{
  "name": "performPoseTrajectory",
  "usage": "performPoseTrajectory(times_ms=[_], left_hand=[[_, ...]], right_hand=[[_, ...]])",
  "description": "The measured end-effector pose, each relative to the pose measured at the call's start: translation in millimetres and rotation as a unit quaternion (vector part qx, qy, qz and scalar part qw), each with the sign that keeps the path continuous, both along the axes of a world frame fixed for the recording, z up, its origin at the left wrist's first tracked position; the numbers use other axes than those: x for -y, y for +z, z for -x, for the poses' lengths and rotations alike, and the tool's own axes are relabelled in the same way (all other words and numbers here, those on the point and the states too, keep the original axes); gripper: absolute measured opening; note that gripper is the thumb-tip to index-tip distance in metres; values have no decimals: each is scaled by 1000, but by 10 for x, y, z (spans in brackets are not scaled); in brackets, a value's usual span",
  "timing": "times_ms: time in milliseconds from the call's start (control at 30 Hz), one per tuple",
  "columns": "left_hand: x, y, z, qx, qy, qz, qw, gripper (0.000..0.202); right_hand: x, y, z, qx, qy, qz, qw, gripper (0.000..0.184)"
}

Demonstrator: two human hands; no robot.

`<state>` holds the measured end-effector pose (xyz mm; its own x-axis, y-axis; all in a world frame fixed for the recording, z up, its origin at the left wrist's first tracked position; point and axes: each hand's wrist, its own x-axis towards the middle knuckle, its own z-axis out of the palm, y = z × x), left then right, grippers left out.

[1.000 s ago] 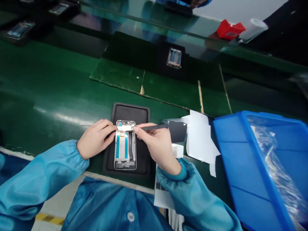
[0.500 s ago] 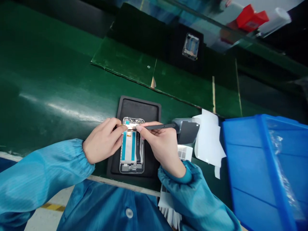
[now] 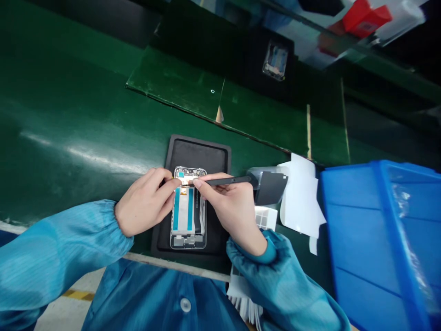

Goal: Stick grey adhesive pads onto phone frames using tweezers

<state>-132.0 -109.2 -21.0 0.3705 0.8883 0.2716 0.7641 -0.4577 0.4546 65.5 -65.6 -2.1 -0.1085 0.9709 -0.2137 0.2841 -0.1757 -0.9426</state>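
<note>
A silver phone frame [image 3: 188, 215] with blue strips lies in a black tray [image 3: 198, 155] on the green belt. My left hand [image 3: 146, 202] rests at the frame's upper left, fingers curled and pinched against its top edge. My right hand [image 3: 229, 209] grips a thin black tool [image 3: 229, 181] like a pen, its tip touching the top of the frame next to my left fingertips. Both arms wear blue sleeves.
A blue bin [image 3: 382, 243] holding clear plastic bags stands at the right. White paper sheets [image 3: 301, 197] and a dark grey sheet [image 3: 270, 188] lie between bin and tray. Another phone frame [image 3: 274, 60] sits farther up the belt. Red boxes [image 3: 367, 16] are at the top right.
The view shifted downward and to the right over the second. My hands stay at the top of the phone frame, with the tool tip held at the same spot.
</note>
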Motion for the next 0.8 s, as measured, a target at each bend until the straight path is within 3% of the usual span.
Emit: performPoseTrajectory(times_ms=[267,467,567,667,800], left_hand=[[1,9,4,-29,-3,-28,999,26],[22,90,9,-145,-19,-74,986,31],[44,163,-14,-212,-37,-83,973,33],[69,231,-53,-263,-67,-101,957,35],[76,349,-103,-287,-75,-109,949,31]], right_hand=[[7,5,-2,4,1,-15,1000,15],[8,-25,-3,21,10,-29,999,14],[1,47,-37,37,-1,-47,998,15],[38,220,-184,53,-52,-85,994,14],[203,373,-655,59,-122,-141,981,13]])
